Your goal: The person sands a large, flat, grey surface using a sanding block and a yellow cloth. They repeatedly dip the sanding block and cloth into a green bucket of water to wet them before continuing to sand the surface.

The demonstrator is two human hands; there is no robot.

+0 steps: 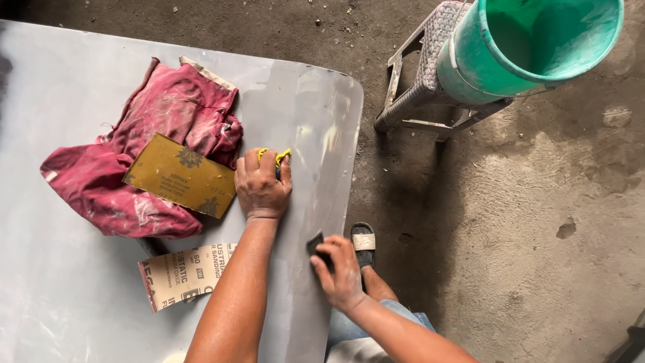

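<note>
Close together, hands (262,188) (339,269) at panel edge (353,134)

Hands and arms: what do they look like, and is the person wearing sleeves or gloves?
Both arms are bare to past the elbow, with no sleeves showing. The left hand and right hand wear no gloves, rings or watch. Pale dust speckles the fingers.

One head camera only, looking steeply down from above, close over the left grip (262,185) and right grip (339,269), grey table (67,296) beyond and left of them, concrete floor (524,228) at right
</note>
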